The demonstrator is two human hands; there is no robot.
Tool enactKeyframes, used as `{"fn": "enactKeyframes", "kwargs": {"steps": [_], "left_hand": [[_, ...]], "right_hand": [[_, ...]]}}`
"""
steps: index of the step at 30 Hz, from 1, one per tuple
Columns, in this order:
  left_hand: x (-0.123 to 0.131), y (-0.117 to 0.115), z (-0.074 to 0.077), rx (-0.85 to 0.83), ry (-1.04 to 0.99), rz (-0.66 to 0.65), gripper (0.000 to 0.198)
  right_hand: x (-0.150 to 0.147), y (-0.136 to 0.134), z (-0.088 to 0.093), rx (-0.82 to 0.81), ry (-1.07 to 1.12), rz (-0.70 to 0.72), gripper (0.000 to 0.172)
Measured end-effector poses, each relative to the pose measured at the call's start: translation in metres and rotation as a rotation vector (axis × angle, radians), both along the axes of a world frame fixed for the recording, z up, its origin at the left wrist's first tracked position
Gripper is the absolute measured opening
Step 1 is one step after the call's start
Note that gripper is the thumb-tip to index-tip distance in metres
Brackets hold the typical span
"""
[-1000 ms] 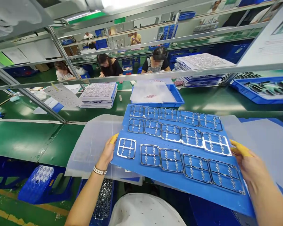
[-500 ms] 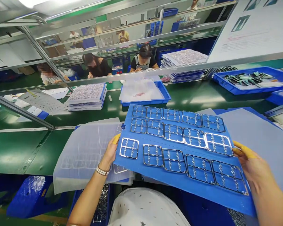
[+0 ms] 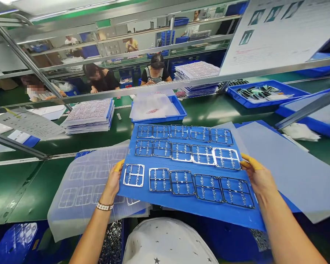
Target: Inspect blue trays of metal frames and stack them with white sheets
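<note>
Well, a long green conveyor bench [image 3: 24,190] is seen crossing the frame, with seated co-workers [image 3: 155,73] in the upper middle beyond a metal rail [image 3: 143,88]. Stacks of white-and-blue printed sheets [image 3: 89,115] are placed at centre left, and a blue plastic tray of translucent film [image 3: 156,110] is set just beside them. A blue tray of dark parts [image 3: 266,93] is seen at upper right.

At centre, a flat blue plastic sheet [image 3: 187,176] is held up over the bench, tilted toward the wearer. Three rows of five silver metal lattice frames [image 3: 181,165] are laid on it. A translucent film sheet [image 3: 85,190] lies at lower left, and a pale grey-blue sheet [image 3: 280,165] at right.

The blue sheet's edges are gripped by the left hand [image 3: 114,179] and right hand [image 3: 260,178]. Both are closed on it, with yellow-capped thumbs [image 3: 119,165] on top and the other fingers [image 3: 260,179] curled beneath. A white beaded bracelet [image 3: 105,206] is worn on the left wrist.
</note>
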State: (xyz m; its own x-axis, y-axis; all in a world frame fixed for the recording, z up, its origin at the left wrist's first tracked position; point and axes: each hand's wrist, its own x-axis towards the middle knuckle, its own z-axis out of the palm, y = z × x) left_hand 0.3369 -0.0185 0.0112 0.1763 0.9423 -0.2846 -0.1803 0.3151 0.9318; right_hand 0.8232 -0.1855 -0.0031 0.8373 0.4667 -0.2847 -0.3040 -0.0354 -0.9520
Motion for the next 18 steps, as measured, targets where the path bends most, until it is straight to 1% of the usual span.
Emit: {"fn": "enactKeyframes", "kwargs": {"steps": [1,4,7,9,13,18], "left_hand": [[-0.006,0.002,-0.001,-0.002,0.009,0.007,0.035],[-0.023,0.011,-0.005,-0.011,0.041,0.041,0.041],[-0.041,0.021,-0.011,-0.025,0.071,0.068,0.048],[-0.052,0.029,-0.016,-0.037,0.101,0.094,0.049],[-0.068,0.041,-0.024,-0.053,0.166,0.18,0.042],[-0.086,0.05,-0.028,-0.109,0.212,0.182,0.033]], "right_hand": [[-0.003,0.001,0.001,0.015,0.033,0.012,0.024],[-0.015,0.004,0.005,0.038,0.017,0.045,0.03],[-0.029,0.01,0.009,0.081,0.025,0.084,0.04],[-0.038,0.014,0.013,0.108,0.042,0.099,0.042],[-0.054,0.023,0.019,0.156,0.073,0.137,0.042],[-0.069,0.037,0.022,0.185,0.059,0.138,0.041]]}}
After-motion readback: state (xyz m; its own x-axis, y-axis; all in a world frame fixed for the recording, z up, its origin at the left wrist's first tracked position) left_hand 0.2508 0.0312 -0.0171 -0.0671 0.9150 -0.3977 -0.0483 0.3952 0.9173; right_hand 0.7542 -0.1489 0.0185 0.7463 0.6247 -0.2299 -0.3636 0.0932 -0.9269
